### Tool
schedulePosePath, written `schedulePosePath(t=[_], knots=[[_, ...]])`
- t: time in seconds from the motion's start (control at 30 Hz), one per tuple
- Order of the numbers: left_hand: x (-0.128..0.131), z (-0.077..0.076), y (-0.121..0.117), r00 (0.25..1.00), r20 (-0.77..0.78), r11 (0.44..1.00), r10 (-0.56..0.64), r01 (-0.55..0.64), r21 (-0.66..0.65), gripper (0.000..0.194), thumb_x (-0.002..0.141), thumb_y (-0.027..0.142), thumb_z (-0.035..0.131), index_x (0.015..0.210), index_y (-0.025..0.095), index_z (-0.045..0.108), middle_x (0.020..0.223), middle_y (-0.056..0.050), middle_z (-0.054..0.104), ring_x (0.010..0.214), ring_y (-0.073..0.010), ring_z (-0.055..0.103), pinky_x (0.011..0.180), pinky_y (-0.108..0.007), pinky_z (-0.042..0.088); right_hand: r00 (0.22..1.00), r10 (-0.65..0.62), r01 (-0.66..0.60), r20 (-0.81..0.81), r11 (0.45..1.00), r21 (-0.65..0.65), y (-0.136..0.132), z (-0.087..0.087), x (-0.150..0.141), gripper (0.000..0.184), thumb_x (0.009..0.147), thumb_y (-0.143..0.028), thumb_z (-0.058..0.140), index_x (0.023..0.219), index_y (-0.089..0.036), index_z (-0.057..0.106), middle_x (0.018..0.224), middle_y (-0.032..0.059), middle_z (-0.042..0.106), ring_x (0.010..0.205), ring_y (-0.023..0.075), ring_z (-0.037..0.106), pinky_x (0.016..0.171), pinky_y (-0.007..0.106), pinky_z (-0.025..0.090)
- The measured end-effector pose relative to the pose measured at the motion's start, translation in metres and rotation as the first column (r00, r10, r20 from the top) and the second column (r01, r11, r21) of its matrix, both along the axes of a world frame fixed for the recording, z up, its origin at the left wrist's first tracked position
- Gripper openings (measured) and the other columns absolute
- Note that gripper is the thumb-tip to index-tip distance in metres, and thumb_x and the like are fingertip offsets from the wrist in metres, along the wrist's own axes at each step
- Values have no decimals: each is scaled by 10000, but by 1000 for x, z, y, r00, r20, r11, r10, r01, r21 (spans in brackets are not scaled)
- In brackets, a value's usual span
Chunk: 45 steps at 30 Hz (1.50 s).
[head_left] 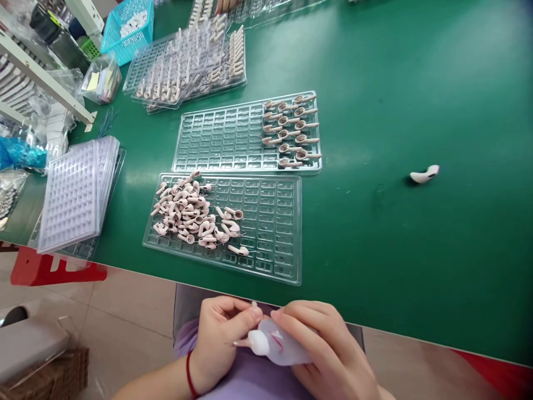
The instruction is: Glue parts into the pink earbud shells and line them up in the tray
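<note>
My right hand (322,344) is wrapped round a translucent squeeze bottle (287,344) with a white cap and a thin needle-like tip that points left. A red mark shows on the bottle's side. My left hand (225,333) pinches a small whitish piece, probably an earbud shell (254,305); only its end shows between thumb and forefinger. Both hands are close together at the table's front edge, above my lap. Just beyond them lies a clear tray (275,233) with a heap of earbud shells (187,211) on its left half, thin wires sticking out of some.
Behind it, another clear tray (220,139) holds rows of earbud shells (300,125) at its right end. One loose earbud (425,174) lies on the green table (395,266). Stacked trays (79,189), loaded trays (175,72) and a blue basket (112,39) stand left. Another person's hand (226,5) is at the top.
</note>
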State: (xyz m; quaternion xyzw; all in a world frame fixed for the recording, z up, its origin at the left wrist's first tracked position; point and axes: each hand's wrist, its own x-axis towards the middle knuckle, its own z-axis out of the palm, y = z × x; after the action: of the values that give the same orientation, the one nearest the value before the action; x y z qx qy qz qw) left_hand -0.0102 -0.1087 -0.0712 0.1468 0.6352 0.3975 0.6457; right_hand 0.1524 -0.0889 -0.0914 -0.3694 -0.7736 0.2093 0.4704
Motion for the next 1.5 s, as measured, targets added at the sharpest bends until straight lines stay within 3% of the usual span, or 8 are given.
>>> schedulePosePath(t=[0.17,0.3,0.37,0.5,0.67,1.23,1.37,1.5], knots=[[-2,-3,2,999,-13,999,-40,41,16,294,601,394,873,627,119,771,591,-46,686,507,-102,525,459,-199,410,1000,-21,21,12,1000,15,-1,-3,-1,467,774,65,532,1155,-191,617,896,73,658,801,190,634,689,321,555],[-10,11,4,957,-193,965,-219,241,102,252,704,392,805,703,141,790,634,-62,713,570,-151,614,518,-236,500,1000,-19,19,3,999,-34,1,1,3,440,819,22,517,1163,-239,604,887,54,663,749,170,650,655,296,563],[-16,20,4,850,-459,873,-257,408,266,160,774,311,760,751,156,792,660,-61,717,603,-155,635,556,-238,521,999,-10,6,-36,993,-114,2,4,8,386,830,-31,563,1154,-240,585,896,52,658,739,167,664,632,275,568],[-23,33,2,524,-851,544,26,707,452,99,825,155,711,912,151,759,704,-51,688,615,-139,625,579,-229,529,983,-119,72,-140,951,-302,2,11,18,366,788,-157,719,1105,-228,551,889,43,643,738,172,667,617,261,573],[-23,38,4,341,-929,431,145,823,369,138,851,105,671,979,149,702,732,-44,670,629,-141,603,582,-242,521,962,-212,138,-172,922,-361,4,18,21,283,798,-212,723,1029,-236,561,839,27,648,688,159,657,576,249,562],[-16,46,11,400,-911,431,98,808,401,59,857,167,698,910,143,712,695,-40,663,595,-133,598,558,-238,511,947,-254,165,-200,912,-374,7,19,28,248,799,-215,720,998,-236,572,852,22,639,700,150,646,579,234,560],[-20,50,45,527,-849,418,14,769,484,90,830,247,750,827,157,742,710,-33,689,581,-112,634,546,-198,531,910,-360,271,-207,893,-359,19,17,35,275,769,-254,753,983,-235,582,851,27,644,699,161,641,611,263,566],[-25,57,118,528,-848,293,33,806,513,67,853,149,708,861,181,766,756,-27,743,685,-132,692,657,-228,569,850,-494,405,-184,836,-370,30,12,40,294,747,-323,778,954,-229,593,849,32,649,699,175,642,622,291,559]])
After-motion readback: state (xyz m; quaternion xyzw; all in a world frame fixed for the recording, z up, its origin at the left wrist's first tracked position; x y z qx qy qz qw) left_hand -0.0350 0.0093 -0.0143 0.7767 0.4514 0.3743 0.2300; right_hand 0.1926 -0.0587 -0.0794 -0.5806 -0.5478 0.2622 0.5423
